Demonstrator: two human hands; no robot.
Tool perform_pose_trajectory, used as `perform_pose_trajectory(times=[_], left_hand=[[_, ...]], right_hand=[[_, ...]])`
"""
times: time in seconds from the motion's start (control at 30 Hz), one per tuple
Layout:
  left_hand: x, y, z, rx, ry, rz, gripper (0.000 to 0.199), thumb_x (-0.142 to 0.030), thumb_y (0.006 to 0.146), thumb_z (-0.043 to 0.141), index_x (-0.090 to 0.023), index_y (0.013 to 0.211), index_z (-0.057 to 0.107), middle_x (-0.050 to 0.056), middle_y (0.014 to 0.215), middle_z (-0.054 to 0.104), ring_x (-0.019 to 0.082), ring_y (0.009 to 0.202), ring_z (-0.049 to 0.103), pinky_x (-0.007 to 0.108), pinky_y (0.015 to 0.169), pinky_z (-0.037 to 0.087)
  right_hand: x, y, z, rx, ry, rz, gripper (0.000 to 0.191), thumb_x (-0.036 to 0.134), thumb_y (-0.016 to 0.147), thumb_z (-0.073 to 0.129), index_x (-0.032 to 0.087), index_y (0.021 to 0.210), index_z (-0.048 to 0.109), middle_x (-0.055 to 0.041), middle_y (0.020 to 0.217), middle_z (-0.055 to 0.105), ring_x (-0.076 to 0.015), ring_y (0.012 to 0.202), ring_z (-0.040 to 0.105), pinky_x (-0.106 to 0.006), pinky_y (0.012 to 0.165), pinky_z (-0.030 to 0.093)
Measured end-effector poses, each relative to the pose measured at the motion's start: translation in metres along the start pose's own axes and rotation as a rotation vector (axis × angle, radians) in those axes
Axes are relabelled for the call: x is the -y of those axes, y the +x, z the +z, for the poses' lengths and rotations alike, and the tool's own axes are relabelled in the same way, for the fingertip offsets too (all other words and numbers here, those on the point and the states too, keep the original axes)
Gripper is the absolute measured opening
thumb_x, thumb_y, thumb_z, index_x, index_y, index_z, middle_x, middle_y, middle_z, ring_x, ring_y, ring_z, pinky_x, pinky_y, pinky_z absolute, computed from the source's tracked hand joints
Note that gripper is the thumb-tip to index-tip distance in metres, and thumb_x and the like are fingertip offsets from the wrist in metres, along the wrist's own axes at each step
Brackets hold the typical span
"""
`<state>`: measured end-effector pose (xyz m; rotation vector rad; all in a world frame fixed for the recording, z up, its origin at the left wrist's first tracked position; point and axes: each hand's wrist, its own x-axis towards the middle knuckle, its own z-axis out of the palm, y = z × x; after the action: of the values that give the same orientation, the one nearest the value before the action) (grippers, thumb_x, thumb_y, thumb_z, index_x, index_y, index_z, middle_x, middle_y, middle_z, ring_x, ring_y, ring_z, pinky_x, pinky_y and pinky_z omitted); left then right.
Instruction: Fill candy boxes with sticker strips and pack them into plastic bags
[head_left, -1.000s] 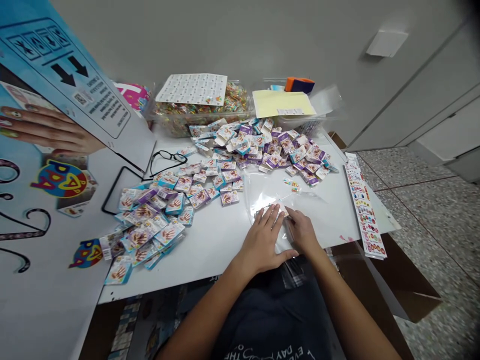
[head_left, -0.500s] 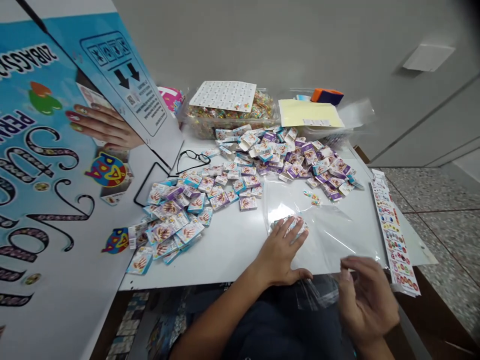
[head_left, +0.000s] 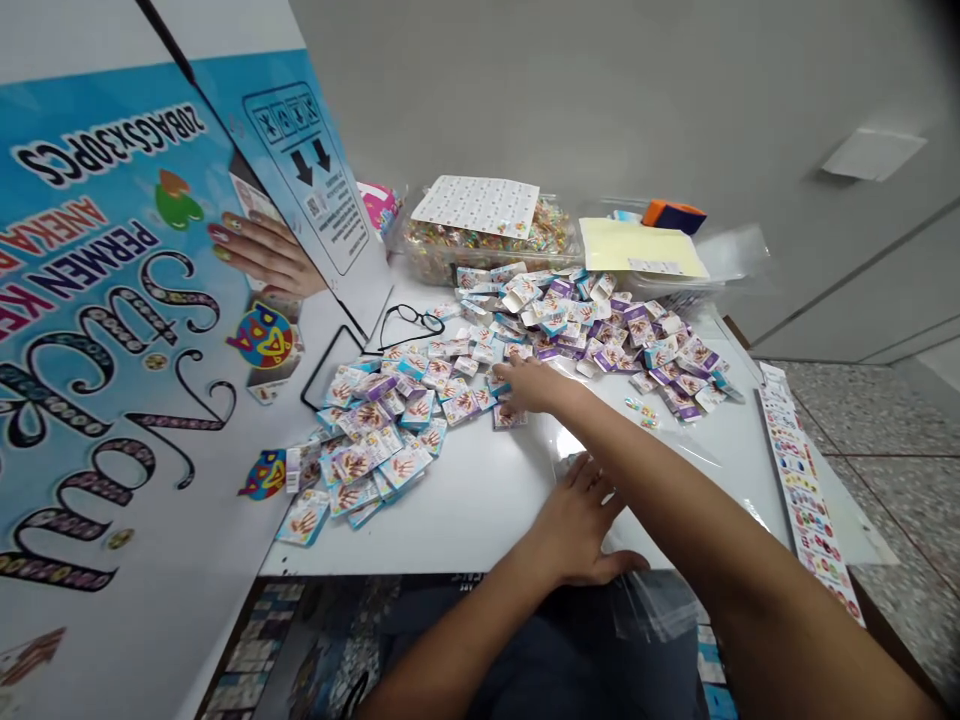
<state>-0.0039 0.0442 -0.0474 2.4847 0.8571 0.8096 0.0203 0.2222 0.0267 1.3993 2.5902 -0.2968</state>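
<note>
My left hand [head_left: 576, 528] lies flat with its fingers spread on a clear plastic bag [head_left: 660, 590] near the table's front edge. The small printed boxes that were under it are now hidden. Crossing over it, my right arm reaches to the middle of the table. There my right hand [head_left: 531, 386] is at the edge of a heap of small blue and purple boxes [head_left: 371, 440], fingers apart around a little box [head_left: 496, 382]. Two small colourful wrapped pieces [head_left: 642, 412] rest on the plastic.
Behind are more boxes [head_left: 577, 320], a clear tub of wrapped pieces [head_left: 442, 255] under a printed sheet, and another tub with a yellow sheet [head_left: 637, 248]. Black glasses [head_left: 411, 322] lie by a large printed carton [head_left: 172, 330] at left. Sticker strips [head_left: 806, 480] line the right edge.
My right hand has swung from the front right across my left arm to the boxes at mid-table. My left hand stays pressed on the bag. The camera view has shifted slightly.
</note>
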Motion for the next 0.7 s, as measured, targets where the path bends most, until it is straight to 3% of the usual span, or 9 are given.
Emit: perform_pose_trajectory(times=[0.17, 0.27, 0.4, 0.57, 0.7], left_hand=[[0.0, 0.001, -0.003, 0.024, 0.014, 0.017, 0.09, -0.077, 0.089, 0.047, -0.018, 0.157, 0.036, 0.015, 0.161, 0.04, 0.037, 0.151, 0.029, 0.054, 0.128, 0.014], [0.0, 0.002, -0.005, 0.03, 0.023, 0.016, 0.091, -0.076, 0.089, 0.049, -0.017, 0.156, 0.037, 0.014, 0.161, 0.04, 0.036, 0.151, 0.028, 0.054, 0.128, 0.015], [-0.001, 0.002, -0.005, 0.032, 0.02, 0.014, 0.088, -0.076, 0.088, 0.051, -0.017, 0.152, 0.043, 0.014, 0.16, 0.041, 0.036, 0.152, 0.027, 0.053, 0.129, 0.014], [0.0, 0.002, -0.004, 0.028, 0.02, 0.013, 0.088, -0.078, 0.089, 0.047, -0.016, 0.152, 0.044, 0.016, 0.16, 0.04, 0.037, 0.151, 0.029, 0.054, 0.128, 0.014], [-0.001, 0.003, -0.007, 0.053, 0.043, 0.016, 0.089, -0.077, 0.091, 0.043, -0.014, 0.153, 0.041, 0.017, 0.16, 0.041, 0.037, 0.151, 0.03, 0.053, 0.128, 0.012]], right_hand=[[-0.011, 0.012, 0.001, 0.045, -0.007, -0.059, 0.057, 0.033, 0.086, 0.074, 0.025, 0.139, 0.053, -0.0158, 0.128, 0.065, -0.0309, 0.102, 0.068, -0.036, 0.08, 0.05], [-0.014, 0.013, 0.002, 0.032, -0.025, -0.1, 0.056, 0.029, 0.086, 0.073, 0.024, 0.138, 0.054, -0.0147, 0.125, 0.066, -0.0318, 0.104, 0.067, -0.043, 0.092, 0.046], [-0.014, 0.01, 0.008, -0.005, -0.047, -0.152, 0.067, 0.026, 0.072, 0.085, 0.02, 0.133, 0.057, -0.0162, 0.127, 0.064, -0.0357, 0.109, 0.065, -0.051, 0.103, 0.036], [-0.016, 0.004, 0.012, -0.082, 0.021, -0.203, 0.048, 0.028, 0.076, 0.081, 0.021, 0.12, 0.063, -0.0118, 0.117, 0.067, -0.0304, 0.107, 0.063, -0.037, 0.091, 0.041], [-0.018, -0.004, 0.003, -0.176, 0.118, -0.174, 0.038, 0.032, 0.081, 0.075, 0.019, 0.114, 0.063, -0.0104, 0.104, 0.068, -0.0279, 0.101, 0.061, -0.032, 0.083, 0.041]])
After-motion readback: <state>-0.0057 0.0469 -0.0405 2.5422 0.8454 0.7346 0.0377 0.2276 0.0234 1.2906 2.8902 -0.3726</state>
